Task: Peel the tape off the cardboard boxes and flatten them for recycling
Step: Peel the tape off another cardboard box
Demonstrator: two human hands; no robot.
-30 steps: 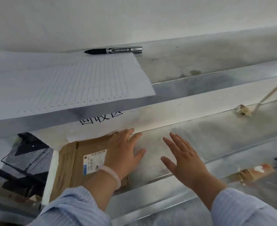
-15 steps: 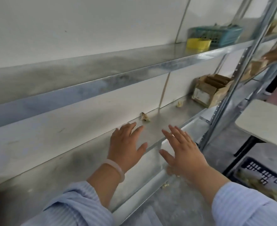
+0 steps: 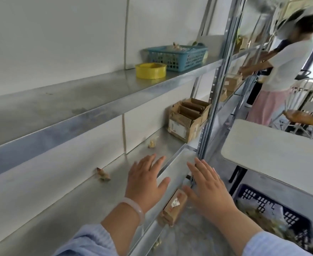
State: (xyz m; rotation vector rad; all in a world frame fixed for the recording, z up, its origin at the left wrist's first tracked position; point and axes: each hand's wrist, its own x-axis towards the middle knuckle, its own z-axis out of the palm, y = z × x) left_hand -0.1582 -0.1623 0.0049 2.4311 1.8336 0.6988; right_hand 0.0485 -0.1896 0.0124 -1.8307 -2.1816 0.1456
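Showing straight, spread fingers that held nothing, the left hand point(image 3: 144, 182) and right hand point(image 3: 209, 189) flanked the grey steel shelf's front edge point(image 3: 176, 162). Beneath that edge, a small brown cardboard box point(image 3: 172, 209) lay partly hidden, its white label unreadable. An open brown cardboard carton point(image 3: 187, 119) sat at the shelf's far end.

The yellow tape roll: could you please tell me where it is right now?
In the head view, the yellow tape roll lies flat on the upper metal shelf, just left of the blue basket, diagonally above the open cardboard box.
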